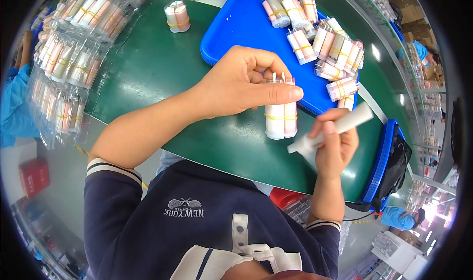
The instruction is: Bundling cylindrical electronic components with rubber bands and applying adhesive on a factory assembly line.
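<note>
My left hand [241, 83] is closed around the upper part of a bundle of white and pink tubes [281, 122], held upright over the green table. A yellow rubber band circles the bundle, and thin prongs stick up from its top by my thumb. To the right, my right hand [337, 144] grips a slim white tube [354, 118] with a narrower tip. This tube is smeared by motion and tilts, its tip toward the lower part of the bundle without visibly touching it. What exactly it is cannot be made out.
A blue tray [224, 36] holds several similar banded bundles [340, 48]. One bundle [177, 17] stands alone on the green table [148, 58]. Clear plastic bags of bundles [64, 58] are stacked at the left. A blue bin [378, 164] with a black bag [398, 164] sits at the right edge.
</note>
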Tool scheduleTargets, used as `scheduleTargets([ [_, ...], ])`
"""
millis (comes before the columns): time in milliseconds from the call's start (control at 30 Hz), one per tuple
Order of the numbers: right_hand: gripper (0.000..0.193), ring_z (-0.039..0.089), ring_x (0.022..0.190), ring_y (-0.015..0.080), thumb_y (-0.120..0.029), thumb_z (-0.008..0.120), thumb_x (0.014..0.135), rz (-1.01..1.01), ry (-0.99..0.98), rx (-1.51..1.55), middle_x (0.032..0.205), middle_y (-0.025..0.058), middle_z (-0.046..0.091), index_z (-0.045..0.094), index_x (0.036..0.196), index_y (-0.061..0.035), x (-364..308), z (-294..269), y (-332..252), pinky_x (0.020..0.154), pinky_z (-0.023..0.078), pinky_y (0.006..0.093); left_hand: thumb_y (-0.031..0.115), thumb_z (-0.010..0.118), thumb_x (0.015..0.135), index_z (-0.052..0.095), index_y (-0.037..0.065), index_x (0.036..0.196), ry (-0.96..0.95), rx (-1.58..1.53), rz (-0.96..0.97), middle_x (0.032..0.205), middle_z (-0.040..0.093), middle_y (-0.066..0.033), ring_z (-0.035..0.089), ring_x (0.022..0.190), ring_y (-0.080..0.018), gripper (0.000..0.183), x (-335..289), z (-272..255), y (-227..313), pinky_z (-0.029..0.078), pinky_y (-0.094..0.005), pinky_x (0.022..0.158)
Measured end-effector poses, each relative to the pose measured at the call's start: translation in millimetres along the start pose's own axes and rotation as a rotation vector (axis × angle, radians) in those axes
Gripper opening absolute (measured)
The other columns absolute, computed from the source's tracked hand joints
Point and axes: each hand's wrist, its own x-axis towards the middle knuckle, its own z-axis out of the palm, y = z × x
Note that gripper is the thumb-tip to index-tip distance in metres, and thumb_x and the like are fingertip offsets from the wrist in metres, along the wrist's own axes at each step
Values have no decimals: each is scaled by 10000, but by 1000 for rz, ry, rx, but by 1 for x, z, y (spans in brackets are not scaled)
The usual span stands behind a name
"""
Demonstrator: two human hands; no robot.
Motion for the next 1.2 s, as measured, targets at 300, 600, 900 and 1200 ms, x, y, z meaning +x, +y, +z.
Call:
scheduleTargets([
  [300, 340, 437, 487, 35, -313, 434, 909, 480, -273, 281, 656, 41, 568, 535, 978, 4, 0, 12, 10, 427, 299, 152, 60, 667, 753, 559, -25, 1015, -36, -1, 138, 949, 572, -82, 574, 829, -119, 295, 0, -1, -4, 467, -237, 720],
  [600, 420, 505, 565, 57, -29, 687, 706, -15, 70, 66, 698, 31, 542, 464, 1056, 31, 3, 11, 13, 484, 374, 154, 27, 671, 696, 580, 34, 922, -83, 314, 555, 1110, 535, -171, 543, 982, -228, 243, 0, 4, -2, 451, -312, 786],
  [900, 510, 514, 568, 64, 79, 675, 655, -75, 16, 37, 664, 37, 531, 399, 1082, 39, 0, 13, 13, 489, 383, 167, -91, 647, 622, 558, 39, 703, -122, 509, 707, 1021, 547, -158, 555, 940, -260, 178, 2, 1, -9, 473, -325, 735],
  [1200, 393, 471, 567, 38, -8, 689, 703, 48, -67, 149, 673, 14, 530, 459, 1021, 17, 1, 10, 15, 502, 352, 164, 5, 590, 784, 496, -7, 996, -79, 181, 410, 1013, 541, -137, 542, 928, -179, 233, 2, 0, -13, 481, -283, 739],
])
